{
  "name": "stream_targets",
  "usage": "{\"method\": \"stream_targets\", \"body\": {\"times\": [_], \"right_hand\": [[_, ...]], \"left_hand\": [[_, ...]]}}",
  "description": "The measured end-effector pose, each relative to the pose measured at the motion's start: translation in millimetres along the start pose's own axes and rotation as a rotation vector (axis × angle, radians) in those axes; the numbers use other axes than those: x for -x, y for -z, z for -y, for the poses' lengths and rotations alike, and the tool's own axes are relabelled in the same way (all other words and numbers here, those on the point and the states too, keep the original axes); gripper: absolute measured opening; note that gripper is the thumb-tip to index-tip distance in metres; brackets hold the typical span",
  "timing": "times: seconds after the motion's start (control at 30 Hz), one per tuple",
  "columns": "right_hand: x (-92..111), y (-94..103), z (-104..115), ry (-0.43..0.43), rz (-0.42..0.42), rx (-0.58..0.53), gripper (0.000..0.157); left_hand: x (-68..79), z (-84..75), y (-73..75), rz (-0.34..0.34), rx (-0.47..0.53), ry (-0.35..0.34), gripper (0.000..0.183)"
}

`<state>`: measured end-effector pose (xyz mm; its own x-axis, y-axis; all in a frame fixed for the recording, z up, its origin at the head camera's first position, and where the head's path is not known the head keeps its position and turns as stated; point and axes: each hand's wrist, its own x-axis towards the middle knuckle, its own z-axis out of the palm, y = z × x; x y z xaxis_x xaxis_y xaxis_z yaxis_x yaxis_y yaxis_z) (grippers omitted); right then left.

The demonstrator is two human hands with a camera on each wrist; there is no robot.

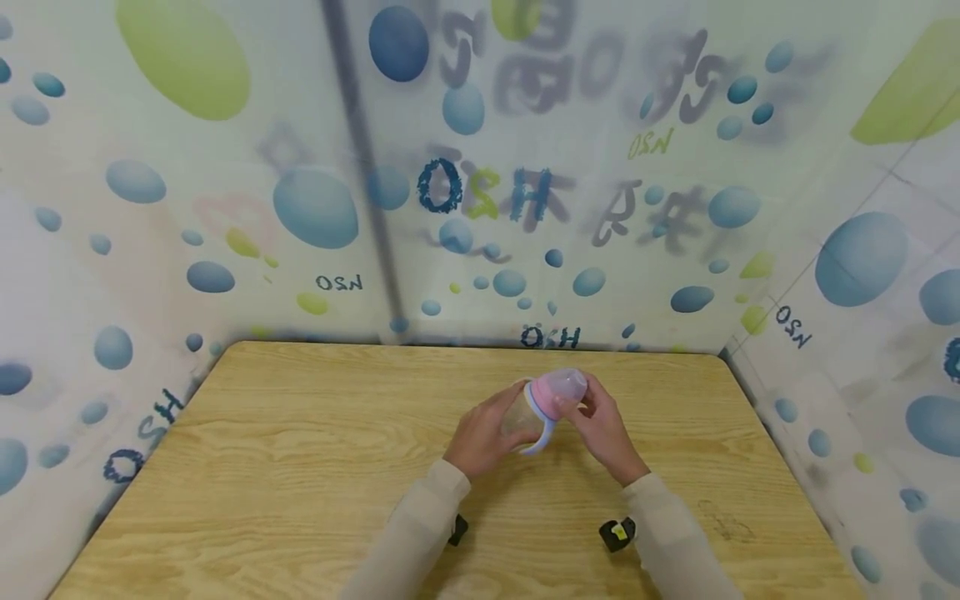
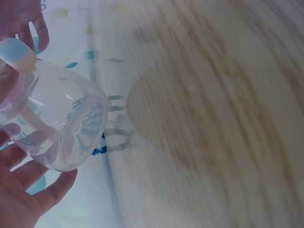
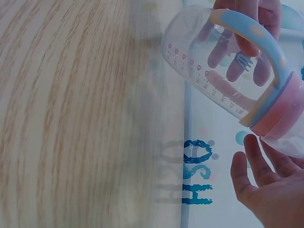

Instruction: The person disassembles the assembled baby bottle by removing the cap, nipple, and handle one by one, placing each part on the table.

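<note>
A clear baby bottle (image 1: 521,417) with a pink collar (image 3: 280,109), blue handles (image 3: 247,26) and a clear domed cap (image 1: 572,383) is held tilted above the table. My left hand (image 1: 480,433) grips the bottle's body, its fingers visible through the clear wall in the right wrist view. At the other end, my right hand (image 1: 603,429) holds the collar and cap between thumb and fingers. Red measuring marks (image 3: 206,78) run along the bottle's side. The bottle's round base (image 2: 85,133) faces the left wrist camera.
Below the hands lies a wood-grain table (image 1: 300,467). Its far edge meets a pale wall (image 1: 465,292) printed with blue and green spots and letters. Similar panels stand at left and right. Small black devices (image 1: 617,534) sit by both wrists.
</note>
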<state>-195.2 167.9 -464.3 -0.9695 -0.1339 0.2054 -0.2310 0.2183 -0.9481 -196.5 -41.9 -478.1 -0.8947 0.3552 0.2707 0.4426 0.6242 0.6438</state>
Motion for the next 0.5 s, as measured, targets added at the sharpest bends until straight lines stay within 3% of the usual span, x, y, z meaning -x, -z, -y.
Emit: {"method": "stream_targets", "body": {"times": [0.17, 0.33, 0.5], "right_hand": [[0.5, -1.0, 1.8, -0.01, -0.017, 0.022, 0.045], [0.0, 0.6, 4.9, -0.011, -0.071, 0.037, 0.044], [-0.7, 4.5, 7.0, -0.004, -0.093, 0.039, 0.044]], "left_hand": [[0.3, 1.5, -0.8, -0.015, 0.007, -0.014, 0.075], [-0.6, 3.7, -2.8, -0.071, -0.03, -0.055, 0.074], [-0.4, 5.3, -2.4, -0.082, -0.032, -0.043, 0.073]]}}
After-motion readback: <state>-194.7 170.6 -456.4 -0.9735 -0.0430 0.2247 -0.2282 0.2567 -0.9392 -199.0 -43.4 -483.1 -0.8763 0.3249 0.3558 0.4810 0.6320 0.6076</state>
